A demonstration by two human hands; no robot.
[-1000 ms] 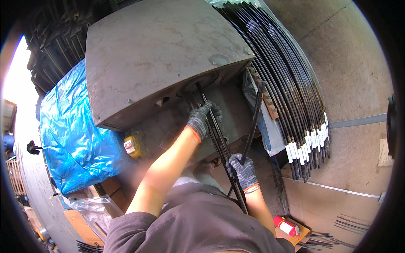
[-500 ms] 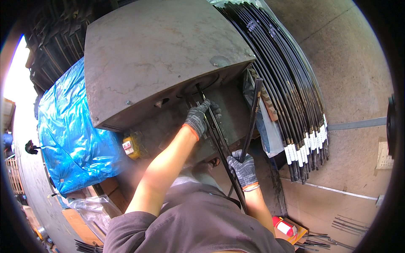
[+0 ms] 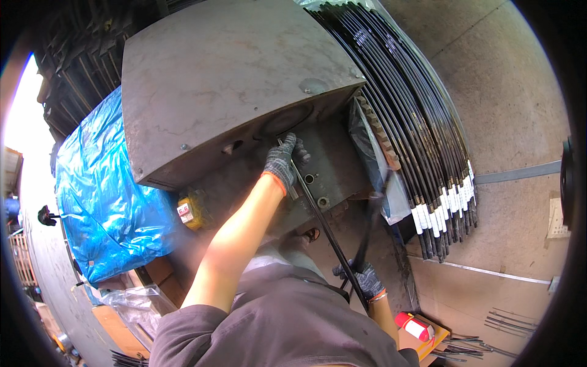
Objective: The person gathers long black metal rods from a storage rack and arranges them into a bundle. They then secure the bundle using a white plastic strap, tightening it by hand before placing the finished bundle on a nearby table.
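Note:
My left hand [image 3: 282,160], in a grey knit glove with an orange cuff, is closed at the upper end of a long black rod [image 3: 329,231]. It sits just in front of the round opening [image 3: 286,121] in a grey metal box [image 3: 238,67]. The rod slants down past my right side. My right hand [image 3: 362,281], gloved alike, is closed low beside my hip around a second black rod [image 3: 369,235], blurred by motion and pointing up and away. The long rod passes by that hand too; whether its fingers also hold it I cannot tell.
A stack of black rods with white-wrapped ends [image 3: 416,134] lies right of the box. At left is a blue plastic sheet [image 3: 104,189], with a yellow object [image 3: 194,211] beside it. A red-and-white cylinder [image 3: 416,327] and loose rods [image 3: 465,348] are at lower right.
My right hand has moved down toward my hip with its rod, which now stands lower. The long rod's end has come out of the box's opening, and my left hand has shifted slightly up.

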